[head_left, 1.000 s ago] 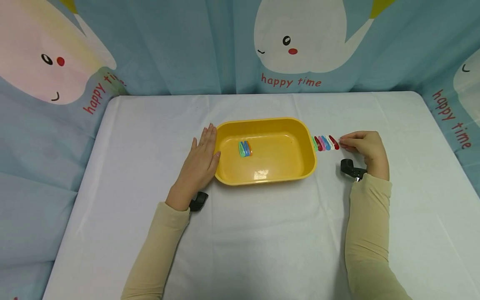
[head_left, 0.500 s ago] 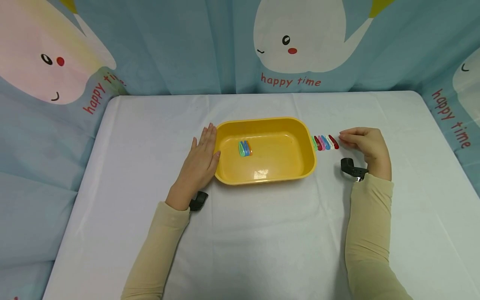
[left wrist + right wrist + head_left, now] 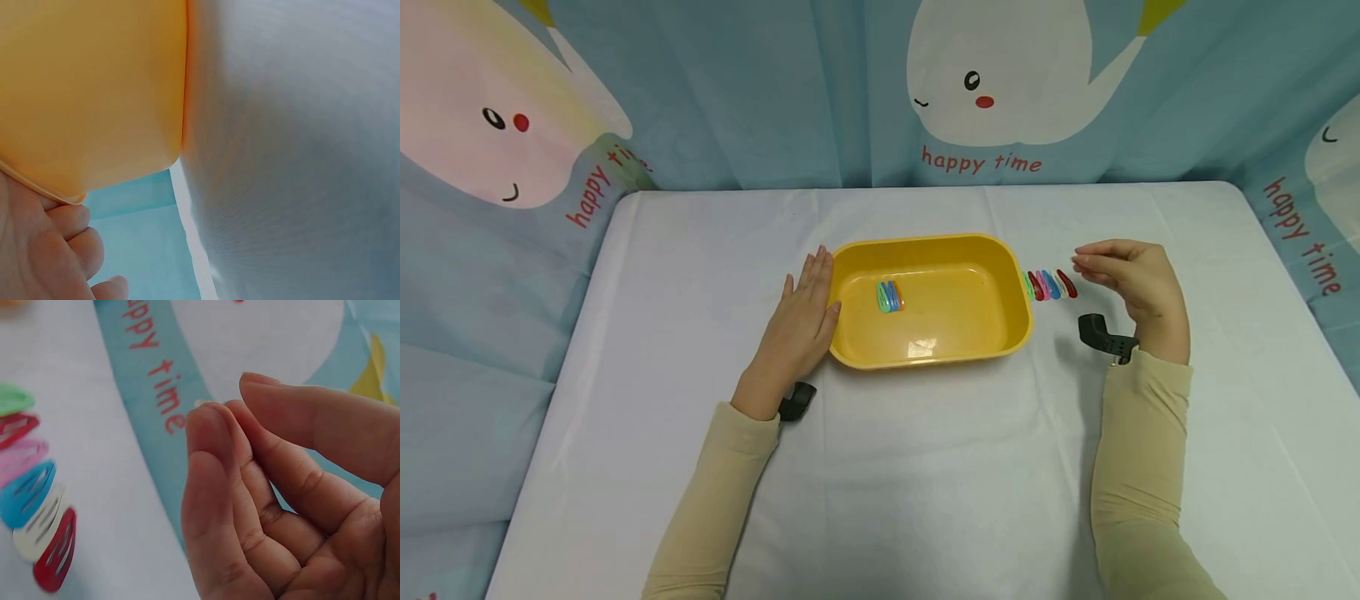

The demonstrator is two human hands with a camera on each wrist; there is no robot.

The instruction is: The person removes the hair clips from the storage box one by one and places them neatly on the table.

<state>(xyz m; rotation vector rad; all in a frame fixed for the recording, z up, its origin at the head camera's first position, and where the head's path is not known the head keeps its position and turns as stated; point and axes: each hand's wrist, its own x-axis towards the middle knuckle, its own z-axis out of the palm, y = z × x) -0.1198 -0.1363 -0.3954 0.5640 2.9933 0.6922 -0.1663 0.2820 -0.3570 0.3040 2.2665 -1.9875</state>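
Observation:
My left hand lies along the left end of a yellow plastic tray, its fingers extended and touching the rim. From the left wrist view, the fingers are beside the tray's outer wall. Inside the tray is a small group of snap hair clips, green, blue and orange. My right hand hovers right of the tray, fingers loosely bent, with no clip visible between thumb and fingertips. Below and left of it lies a row of snap hair clips, including a red one nearest the hand and a blue one.
A white cloth covers the table. The row of clips runs up against the tray's right end. Behind the table hangs a blue curtain with whale prints. Black wrist cameras stick out beside the wrists.
My right hand has risen slightly away from the red clip at the row's right end, and its thumb and fingertips have parted a little. The left hand, tray and clips have stayed put.

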